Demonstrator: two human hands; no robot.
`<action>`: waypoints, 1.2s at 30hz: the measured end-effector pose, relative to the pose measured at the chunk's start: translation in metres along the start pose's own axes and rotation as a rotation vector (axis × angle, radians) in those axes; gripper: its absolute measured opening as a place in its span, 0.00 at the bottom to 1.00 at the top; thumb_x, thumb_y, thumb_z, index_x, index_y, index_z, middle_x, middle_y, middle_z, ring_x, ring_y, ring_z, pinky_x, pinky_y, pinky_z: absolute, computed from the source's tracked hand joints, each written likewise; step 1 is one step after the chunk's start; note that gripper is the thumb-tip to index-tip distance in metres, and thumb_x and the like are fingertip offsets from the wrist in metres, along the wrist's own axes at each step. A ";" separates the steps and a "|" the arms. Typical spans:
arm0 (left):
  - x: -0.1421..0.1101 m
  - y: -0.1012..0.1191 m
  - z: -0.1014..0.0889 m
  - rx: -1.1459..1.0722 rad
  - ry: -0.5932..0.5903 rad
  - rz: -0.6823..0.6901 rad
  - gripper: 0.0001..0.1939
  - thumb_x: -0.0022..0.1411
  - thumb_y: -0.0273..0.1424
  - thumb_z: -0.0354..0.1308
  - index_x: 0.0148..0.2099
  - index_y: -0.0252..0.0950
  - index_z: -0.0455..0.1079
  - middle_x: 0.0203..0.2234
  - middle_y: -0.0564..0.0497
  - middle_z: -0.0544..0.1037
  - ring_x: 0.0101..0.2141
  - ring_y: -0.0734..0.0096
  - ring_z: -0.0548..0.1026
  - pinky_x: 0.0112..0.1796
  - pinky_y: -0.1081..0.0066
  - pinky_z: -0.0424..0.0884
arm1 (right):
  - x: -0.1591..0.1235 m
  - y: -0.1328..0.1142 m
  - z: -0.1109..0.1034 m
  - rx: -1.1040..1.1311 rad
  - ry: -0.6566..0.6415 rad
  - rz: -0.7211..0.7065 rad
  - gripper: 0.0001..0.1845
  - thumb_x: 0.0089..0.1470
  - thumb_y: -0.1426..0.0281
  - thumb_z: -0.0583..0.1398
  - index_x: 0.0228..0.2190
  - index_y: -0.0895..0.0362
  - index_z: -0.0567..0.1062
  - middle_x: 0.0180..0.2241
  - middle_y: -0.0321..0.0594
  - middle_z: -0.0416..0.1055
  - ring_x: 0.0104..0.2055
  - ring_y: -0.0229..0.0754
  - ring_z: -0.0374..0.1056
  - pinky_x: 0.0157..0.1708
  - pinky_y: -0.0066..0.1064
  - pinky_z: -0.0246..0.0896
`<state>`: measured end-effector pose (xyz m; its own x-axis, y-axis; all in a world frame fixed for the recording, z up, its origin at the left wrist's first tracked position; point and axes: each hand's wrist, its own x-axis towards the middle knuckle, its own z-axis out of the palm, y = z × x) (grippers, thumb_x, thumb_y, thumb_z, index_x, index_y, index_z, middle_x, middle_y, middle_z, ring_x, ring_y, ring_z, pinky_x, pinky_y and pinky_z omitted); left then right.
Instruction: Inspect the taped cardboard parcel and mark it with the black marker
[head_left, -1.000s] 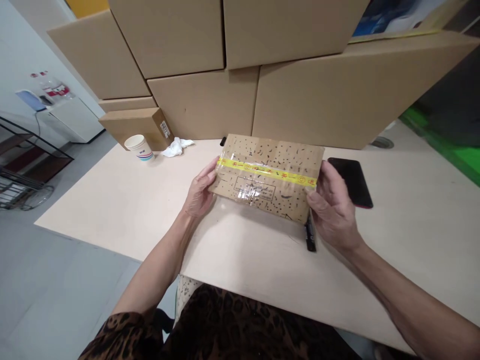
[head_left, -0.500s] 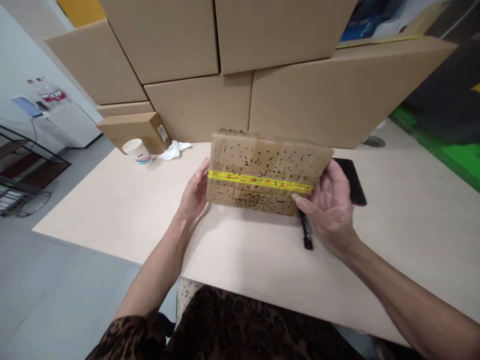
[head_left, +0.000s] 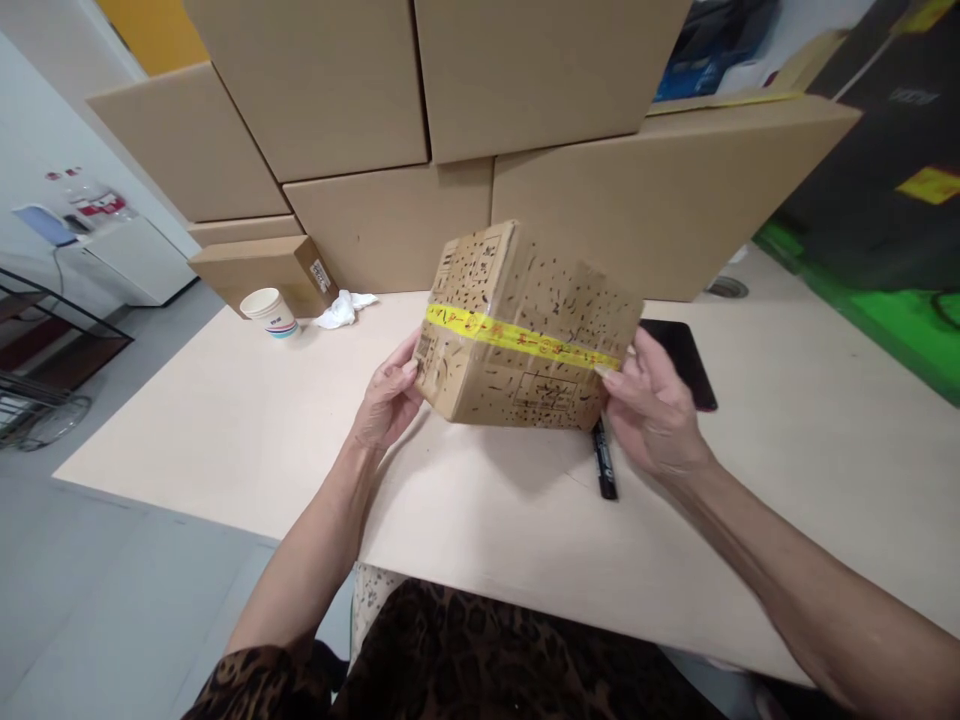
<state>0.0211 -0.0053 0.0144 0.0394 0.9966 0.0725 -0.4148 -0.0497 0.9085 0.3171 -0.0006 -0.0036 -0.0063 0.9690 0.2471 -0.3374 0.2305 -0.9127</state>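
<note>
Between my two hands a small cardboard box (head_left: pixel 544 390) is held up and tilted, one corner edge turned toward me. Black marker dots and dashes cover its visible faces, and a yellow printed tape band runs around its middle. My left hand (head_left: pixel 390 398) grips its lower left end, thumb on the side face. At the right end my right hand (head_left: pixel 652 405) grips it, thumb on the front near the tape, other fingers partly hidden behind. Below the box, close to my right hand, a black marker pen (head_left: pixel 604 465) lies on the table (head_left: pixel 480 520).
Large cardboard boxes (head_left: pixel 352 90) are stacked along the back of the table. In front of them at left are a flat carton (head_left: pixel 255 270), a paper cup (head_left: pixel 271 313) and crumpled tissue (head_left: pixel 343 309). A dark flat device (head_left: pixel 686 360) lies behind my right hand.
The small box has turned, so its left side face now shows along with the front. My left thumb has come onto that side face. The view has shifted slightly.
</note>
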 end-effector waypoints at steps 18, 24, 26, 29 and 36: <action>0.004 0.010 -0.004 -0.267 0.247 -0.192 0.44 0.71 0.65 0.38 0.64 0.36 0.72 0.54 0.38 0.83 0.62 0.41 0.76 0.59 0.45 0.75 | -0.001 -0.007 -0.006 -0.184 -0.039 0.255 0.30 0.43 0.44 0.75 0.40 0.48 0.76 0.38 0.39 0.80 0.42 0.48 0.77 0.41 0.38 0.75; -0.007 0.009 0.009 -0.258 0.229 0.134 0.44 0.64 0.69 0.49 0.73 0.51 0.61 0.67 0.46 0.73 0.72 0.47 0.63 0.68 0.48 0.65 | -0.008 0.000 0.002 -0.177 -0.057 0.478 0.31 0.42 0.38 0.72 0.28 0.53 0.77 0.28 0.37 0.73 0.29 0.42 0.69 0.22 0.33 0.70; -0.009 0.007 0.015 -0.180 0.254 0.245 0.42 0.63 0.69 0.50 0.71 0.54 0.64 0.70 0.50 0.69 0.73 0.49 0.61 0.68 0.50 0.65 | -0.010 -0.001 0.005 -0.176 -0.061 0.505 0.32 0.41 0.38 0.72 0.29 0.54 0.78 0.28 0.38 0.74 0.27 0.42 0.70 0.20 0.32 0.70; -0.011 0.005 0.022 -0.053 0.315 0.398 0.36 0.66 0.66 0.50 0.64 0.52 0.72 0.72 0.53 0.66 0.73 0.53 0.60 0.69 0.55 0.63 | -0.014 -0.004 0.009 -0.169 -0.054 0.537 0.34 0.40 0.37 0.73 0.29 0.55 0.79 0.25 0.40 0.76 0.22 0.41 0.70 0.15 0.31 0.68; -0.006 -0.003 0.006 0.133 0.400 0.422 0.29 0.67 0.61 0.56 0.59 0.48 0.74 0.58 0.52 0.80 0.68 0.60 0.67 0.65 0.62 0.69 | -0.020 -0.009 0.016 -0.152 -0.134 0.654 0.36 0.41 0.35 0.71 0.22 0.57 0.77 0.13 0.41 0.70 0.13 0.41 0.67 0.09 0.28 0.59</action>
<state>0.0278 -0.0118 0.0139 -0.4601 0.8353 0.3010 -0.2019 -0.4286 0.8806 0.3055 -0.0237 0.0050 -0.2832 0.8961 -0.3417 -0.0886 -0.3792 -0.9211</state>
